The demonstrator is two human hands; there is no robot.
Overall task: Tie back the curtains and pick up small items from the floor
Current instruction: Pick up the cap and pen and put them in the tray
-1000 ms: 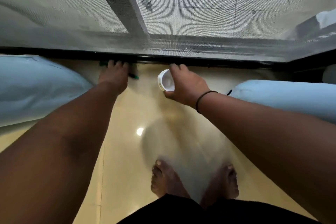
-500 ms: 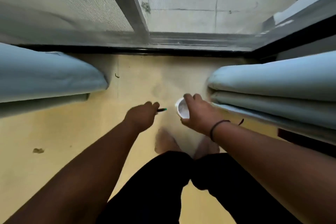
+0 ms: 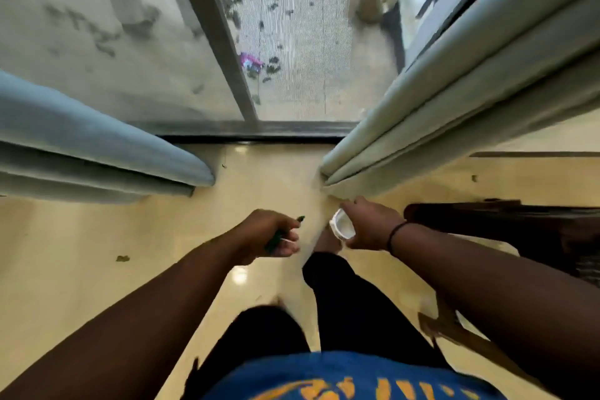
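Observation:
My left hand [image 3: 266, 234] grips a thin green pen [image 3: 300, 219], whose tip sticks out past the fingers. To its right, my right hand [image 3: 373, 226] holds a small white cup [image 3: 342, 226] with its mouth turned to the left. Both hands hang above the cream tiled floor [image 3: 81, 269]. A pale blue curtain [image 3: 81, 146] is bunched at the left and another pale curtain [image 3: 454, 101] at the right, with a gap between them.
A mesh screen door [image 3: 292, 58] with a dark sill closes the far side. A small scrap [image 3: 122, 258] lies on the floor at the left, another speck [image 3: 474, 178] at the right. Dark wooden furniture [image 3: 535, 234] stands right of my right arm.
I have risen from crouching at the door sill, and the view has pulled back. My left hand lifted the green pen off the floor. The cup stayed in my right hand.

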